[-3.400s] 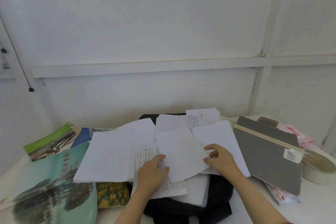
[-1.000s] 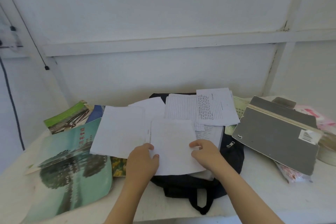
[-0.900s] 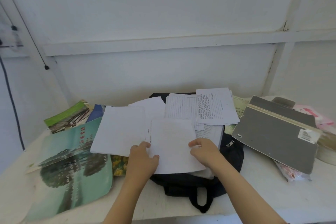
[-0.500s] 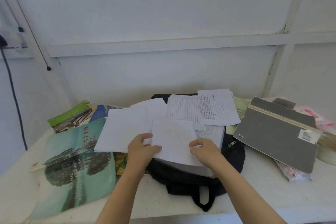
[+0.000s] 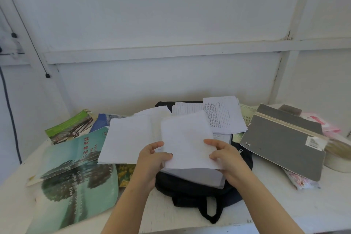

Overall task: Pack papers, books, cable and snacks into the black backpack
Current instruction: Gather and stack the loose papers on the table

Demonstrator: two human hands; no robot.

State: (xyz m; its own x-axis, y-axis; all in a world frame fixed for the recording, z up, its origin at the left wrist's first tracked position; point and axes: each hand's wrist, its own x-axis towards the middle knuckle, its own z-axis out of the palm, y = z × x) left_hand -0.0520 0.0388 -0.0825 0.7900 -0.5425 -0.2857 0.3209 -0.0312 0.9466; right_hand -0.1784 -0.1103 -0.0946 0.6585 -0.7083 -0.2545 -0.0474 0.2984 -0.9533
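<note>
Since half a second ago the white sheet (image 5: 187, 142) at frame centre has come up off the paper pile (image 5: 199, 175), its near edge raised. The left hand (image 5: 152, 159) pinches its lower left edge and the right hand (image 5: 226, 157) its lower right. The black backpack (image 5: 190, 190) lies beneath the pile, lower centre.

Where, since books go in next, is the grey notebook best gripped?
Take the grey notebook by its near edge, from the front: it lies propped on a pink snack packet, so that edge seems raised off the table and fingers can slip beneath.
</note>
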